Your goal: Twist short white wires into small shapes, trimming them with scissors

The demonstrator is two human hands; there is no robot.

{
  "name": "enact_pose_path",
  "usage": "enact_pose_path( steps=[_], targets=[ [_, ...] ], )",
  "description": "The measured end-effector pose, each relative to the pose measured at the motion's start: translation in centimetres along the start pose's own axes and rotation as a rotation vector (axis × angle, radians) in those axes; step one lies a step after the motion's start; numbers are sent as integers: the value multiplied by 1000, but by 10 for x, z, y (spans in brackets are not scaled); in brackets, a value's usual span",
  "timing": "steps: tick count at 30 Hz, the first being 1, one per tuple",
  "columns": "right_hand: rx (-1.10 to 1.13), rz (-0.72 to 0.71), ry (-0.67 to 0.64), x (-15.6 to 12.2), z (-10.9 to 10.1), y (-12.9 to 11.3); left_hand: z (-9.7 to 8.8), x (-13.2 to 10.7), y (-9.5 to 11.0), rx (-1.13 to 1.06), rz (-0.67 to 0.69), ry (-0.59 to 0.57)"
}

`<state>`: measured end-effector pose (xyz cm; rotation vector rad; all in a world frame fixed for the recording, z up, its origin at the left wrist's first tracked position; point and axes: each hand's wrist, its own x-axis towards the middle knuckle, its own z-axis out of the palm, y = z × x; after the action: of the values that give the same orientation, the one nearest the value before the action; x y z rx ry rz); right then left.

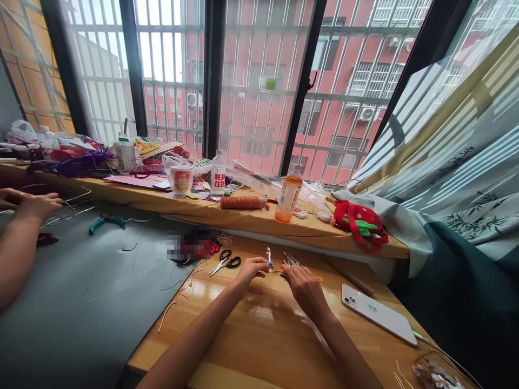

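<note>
My left hand [252,271] pinches a small white piece [270,255] with a blue band and reddish bits, held upright above the wooden table. To its right, my right hand [302,283] is closed around a slim yellow-orange tool [320,279]; its end shows past the hand, and a thin tip points toward the white piece. The exact kind of both is too small to make out. Behind my right fingers lie some thin silvery pieces [291,258]. Scissors with black handles [225,261] rest left of my left hand.
A white phone [379,313] with a cable lies at right. On the ledge stand an orange drink bottle [288,197], a clear bottle [218,175], a cord spool [242,202] and a red pouch [359,219]. Teal pliers [106,222] and another person's hands [34,205] are at left.
</note>
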<state>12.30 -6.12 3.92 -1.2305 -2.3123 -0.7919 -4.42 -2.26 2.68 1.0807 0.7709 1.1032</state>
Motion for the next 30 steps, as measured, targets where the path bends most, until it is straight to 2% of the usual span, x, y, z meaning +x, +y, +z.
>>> enact_pose_path(
  steps=[7,11,18,24,27,30],
  targets=[
    [8,-12,45,1,-8,-5,1,-2,1,-17,-16,-8],
    [44,-48,27,1,-9,-5,1,-2,1,9,-1,-15],
    [82,-35,38,0,-8,-6,2,-3,2,39,-15,-72],
    [6,-8,9,1,-5,-6,5,-5,3,81,50,-97],
    [40,-40,-18,2,-3,-3,6,-5,4,126,116,-97],
    [116,-3,-62,2,-5,0,6,-6,5,171,177,-100]
  ],
)
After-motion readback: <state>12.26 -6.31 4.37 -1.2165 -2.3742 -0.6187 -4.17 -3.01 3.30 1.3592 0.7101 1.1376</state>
